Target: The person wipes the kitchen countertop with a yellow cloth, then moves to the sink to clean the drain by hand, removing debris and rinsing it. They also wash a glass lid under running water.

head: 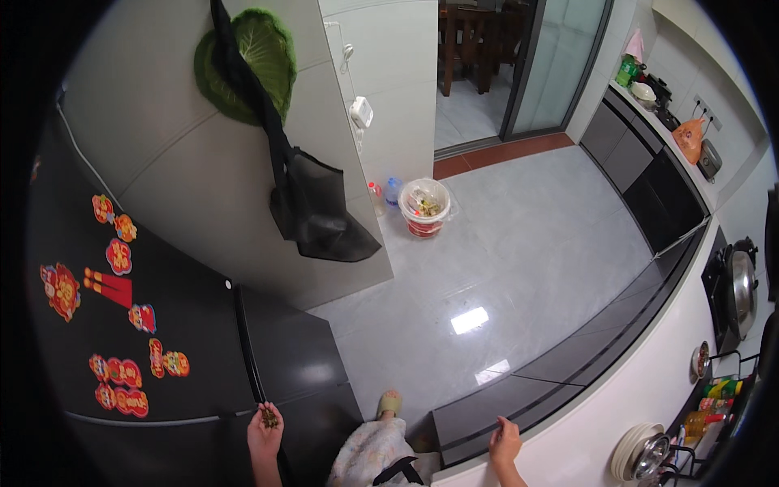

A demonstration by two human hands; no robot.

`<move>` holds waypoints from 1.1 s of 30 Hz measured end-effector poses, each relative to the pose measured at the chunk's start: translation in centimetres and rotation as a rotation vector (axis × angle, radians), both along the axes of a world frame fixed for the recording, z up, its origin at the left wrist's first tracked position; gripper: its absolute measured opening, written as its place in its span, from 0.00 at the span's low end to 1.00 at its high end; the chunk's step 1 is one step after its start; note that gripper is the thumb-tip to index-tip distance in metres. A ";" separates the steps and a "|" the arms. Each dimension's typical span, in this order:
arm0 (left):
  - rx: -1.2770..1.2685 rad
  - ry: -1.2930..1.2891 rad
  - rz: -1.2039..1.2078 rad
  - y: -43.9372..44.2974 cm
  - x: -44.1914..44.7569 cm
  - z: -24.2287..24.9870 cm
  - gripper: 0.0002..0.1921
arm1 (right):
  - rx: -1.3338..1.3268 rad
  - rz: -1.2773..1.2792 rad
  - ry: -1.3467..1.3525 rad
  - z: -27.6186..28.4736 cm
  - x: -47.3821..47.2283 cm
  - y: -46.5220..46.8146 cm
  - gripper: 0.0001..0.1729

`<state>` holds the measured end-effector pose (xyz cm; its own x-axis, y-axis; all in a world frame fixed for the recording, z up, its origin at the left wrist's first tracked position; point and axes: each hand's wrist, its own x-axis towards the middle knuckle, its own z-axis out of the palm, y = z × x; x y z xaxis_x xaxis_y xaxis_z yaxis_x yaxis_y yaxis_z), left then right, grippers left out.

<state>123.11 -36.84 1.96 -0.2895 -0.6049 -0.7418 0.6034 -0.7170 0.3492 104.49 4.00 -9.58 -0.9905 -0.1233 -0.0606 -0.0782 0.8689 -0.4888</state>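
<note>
My left hand (264, 435) is at the lower left, palm up and cupped in front of the dark refrigerator (182, 389). In its palm lies a small heap of brown-green dried bits (269, 417), too small to name exactly. My right hand (505, 441) hangs by the front edge of the white countertop (572, 426), its fingers loosely bent. Nothing shows in that hand. Between the two hands are my pale fluffy clothing (371, 450) and one foot in a yellow-green slipper (390, 403) on the tiled floor.
A lined waste bucket (425, 226) holding scraps stands by the wall corner, beside plastic bottles (393, 190). A black apron (316, 207) hangs on the wall. Stacked plates (627, 453), seasoning bottles (700, 422) and a lidded wok (741, 292) line the right counter. A doorway (475, 115) lies ahead.
</note>
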 end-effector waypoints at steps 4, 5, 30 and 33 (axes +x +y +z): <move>0.040 0.028 -0.016 -1.2 -0.7 0.6 0.08 | 0.036 0.030 0.033 0.6 -0.3 -0.3 0.18; 0.059 0.026 -0.014 -1.6 -0.9 0.8 0.08 | 0.010 0.016 0.003 0.9 -0.4 -0.6 0.18; 0.185 0.327 0.004 -2.3 0.8 -0.6 0.07 | 0.141 0.064 -0.197 5.3 -0.7 -2.0 0.14; 0.128 0.311 0.013 -3.1 -0.4 -0.5 0.07 | 0.172 0.040 -0.220 4.6 -0.6 -1.4 0.14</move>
